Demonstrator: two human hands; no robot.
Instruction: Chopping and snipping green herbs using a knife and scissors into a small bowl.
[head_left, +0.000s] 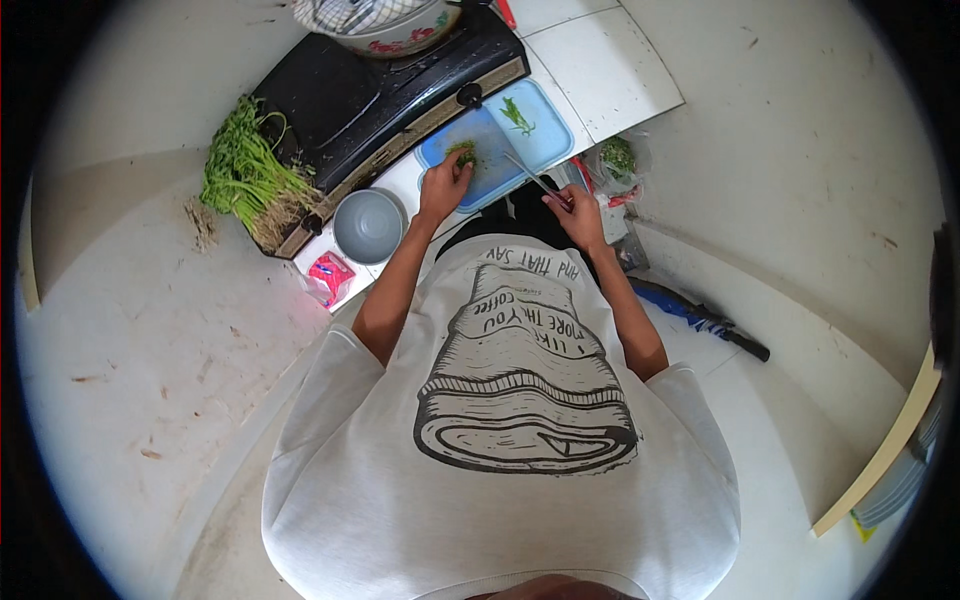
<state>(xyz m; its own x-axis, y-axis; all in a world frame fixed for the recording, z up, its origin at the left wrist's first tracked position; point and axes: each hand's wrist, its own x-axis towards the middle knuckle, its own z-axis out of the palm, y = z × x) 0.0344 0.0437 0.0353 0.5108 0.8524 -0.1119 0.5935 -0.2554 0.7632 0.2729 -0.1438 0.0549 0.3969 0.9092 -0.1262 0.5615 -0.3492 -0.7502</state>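
Note:
A blue plastic cutting board (491, 184) lies on the white tiled counter before me. My left hand (444, 189) is over its left part, thumb and fingertips closed around a small heap of chopped greens (466, 147). My right hand (582, 215) grips a kitchen knife (534, 178) by its dark reddish handle. The blade slants up and left over the board, apart from the heap. A few green leaves (517, 116) lie on the board's lighter far-right part.
Behind the board stands a black gas stove (390, 90), bearing a floral pot (405, 39) with a checked cloth. Rooted leafy greens (251, 176) rest at its left end. A grey bowl (367, 226) and pink packet (328, 277) are left; bagged greens (618, 157) hang right.

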